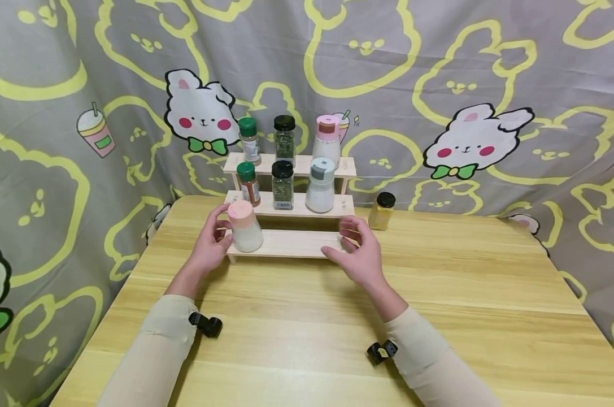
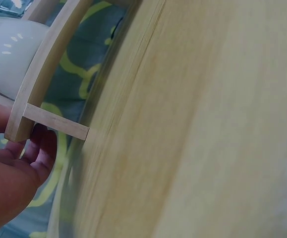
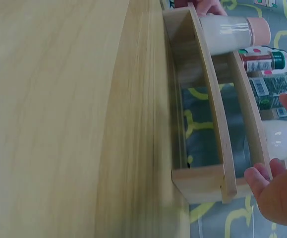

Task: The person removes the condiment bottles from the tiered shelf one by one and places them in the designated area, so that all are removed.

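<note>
A three-tier wooden spice rack (image 1: pixel 296 243) stands at the back of the table. My left hand (image 1: pixel 211 243) grips the left end of its bottom shelf; in the left wrist view the thumb lies by the board's end and the fingers (image 2: pixel 45 148) curl behind it. Beside that hand, a white jar with a peach lid (image 1: pixel 247 234) stands on the bottom shelf. My right hand (image 1: pixel 361 254) hovers around the rack's right end, fingers spread and loosely bent, holding nothing. In the right wrist view its fingertips (image 3: pixel 257 181) appear near the shelf end.
The middle tier holds a green-capped bottle (image 1: pixel 249 185), a black-capped herb jar (image 1: pixel 283 189) and a grey-lidded white jar (image 1: pixel 320 195). Three similar containers, one with a pink lid (image 1: pixel 328 130), stand on top. Right of the rack is a black-capped yellow jar (image 1: pixel 382 213). A patterned curtain (image 1: pixel 388 68) hangs behind.
</note>
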Action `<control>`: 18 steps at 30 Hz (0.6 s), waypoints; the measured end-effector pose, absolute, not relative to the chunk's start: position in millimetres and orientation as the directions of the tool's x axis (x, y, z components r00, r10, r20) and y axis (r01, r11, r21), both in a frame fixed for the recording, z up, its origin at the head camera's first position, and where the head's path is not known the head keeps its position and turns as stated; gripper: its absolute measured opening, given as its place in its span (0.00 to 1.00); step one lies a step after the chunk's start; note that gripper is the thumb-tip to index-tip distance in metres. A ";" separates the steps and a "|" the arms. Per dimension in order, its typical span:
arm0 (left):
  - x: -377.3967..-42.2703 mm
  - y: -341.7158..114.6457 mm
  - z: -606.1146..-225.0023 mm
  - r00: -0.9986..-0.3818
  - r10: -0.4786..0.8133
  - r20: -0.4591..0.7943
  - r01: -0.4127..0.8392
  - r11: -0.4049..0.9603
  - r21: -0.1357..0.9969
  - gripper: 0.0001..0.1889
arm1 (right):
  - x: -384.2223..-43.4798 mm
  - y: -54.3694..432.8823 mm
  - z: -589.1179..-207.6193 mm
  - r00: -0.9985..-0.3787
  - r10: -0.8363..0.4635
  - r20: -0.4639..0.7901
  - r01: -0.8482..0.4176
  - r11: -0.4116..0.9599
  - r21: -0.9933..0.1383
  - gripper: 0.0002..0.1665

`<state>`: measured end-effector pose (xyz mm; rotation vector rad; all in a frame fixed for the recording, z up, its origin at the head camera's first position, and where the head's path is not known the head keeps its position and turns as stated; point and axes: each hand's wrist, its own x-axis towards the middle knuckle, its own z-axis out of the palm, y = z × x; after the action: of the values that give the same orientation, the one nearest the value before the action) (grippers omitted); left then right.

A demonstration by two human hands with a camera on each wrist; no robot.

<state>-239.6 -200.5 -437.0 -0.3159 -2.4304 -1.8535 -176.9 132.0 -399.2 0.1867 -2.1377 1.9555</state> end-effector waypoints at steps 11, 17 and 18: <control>-228.5 -195.3 -418.1 -0.973 0.133 0.186 0.216 0.258 0.942 0.36 | -192.2 114.3 -425.2 -0.960 0.043 0.276 -0.274 0.059 -0.960 0.43; -229.2 -195.7 -419.6 -0.975 0.138 0.175 0.206 0.255 0.945 0.36 | -193.1 102.3 -426.5 -0.958 0.029 0.285 -0.284 0.051 -0.958 0.41; -229.2 -195.8 -419.5 -0.976 0.138 0.171 0.202 0.258 0.945 0.36 | -193.4 100.3 -426.8 -0.957 0.028 0.287 -0.286 0.049 -0.957 0.41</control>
<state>-229.2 -195.8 -419.5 -0.3314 -2.4487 -1.8531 -193.4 100.3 -426.8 0.2641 -2.0954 2.0039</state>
